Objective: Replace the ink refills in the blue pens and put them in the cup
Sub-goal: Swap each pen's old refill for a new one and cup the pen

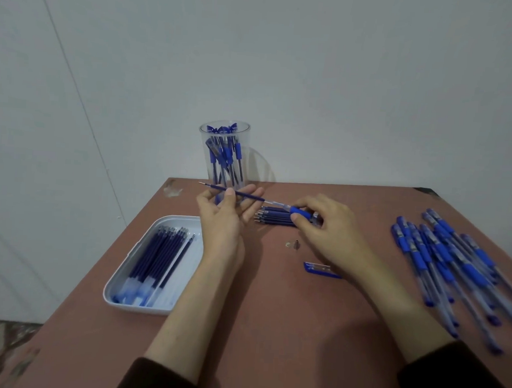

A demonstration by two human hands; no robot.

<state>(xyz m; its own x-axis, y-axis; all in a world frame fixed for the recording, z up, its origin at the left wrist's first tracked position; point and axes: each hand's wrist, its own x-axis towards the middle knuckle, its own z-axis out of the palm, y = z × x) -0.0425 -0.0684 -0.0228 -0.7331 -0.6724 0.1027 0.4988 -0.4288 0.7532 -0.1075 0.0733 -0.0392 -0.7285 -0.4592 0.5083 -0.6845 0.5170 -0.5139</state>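
My left hand [221, 218] pinches a dark blue ink refill [248, 196] between thumb and fingers, tip pointing left. The refill's other end sits in a clear pen barrel with a blue grip [300, 210], which my right hand [332, 228] grips. Both hands hover over the table in front of the clear plastic cup [242, 139], which holds several blue pens. A small pen tip piece [293, 244] and a blue cap [319, 269] lie on the table under my right hand.
A white tray [125, 271] at the left holds several blue refills [158, 249]. More refills [274, 218] lie stacked behind my hands. A heap of blue pens [454, 266] covers the right side of the brown table [271, 320]. The wall stands just behind the cup.
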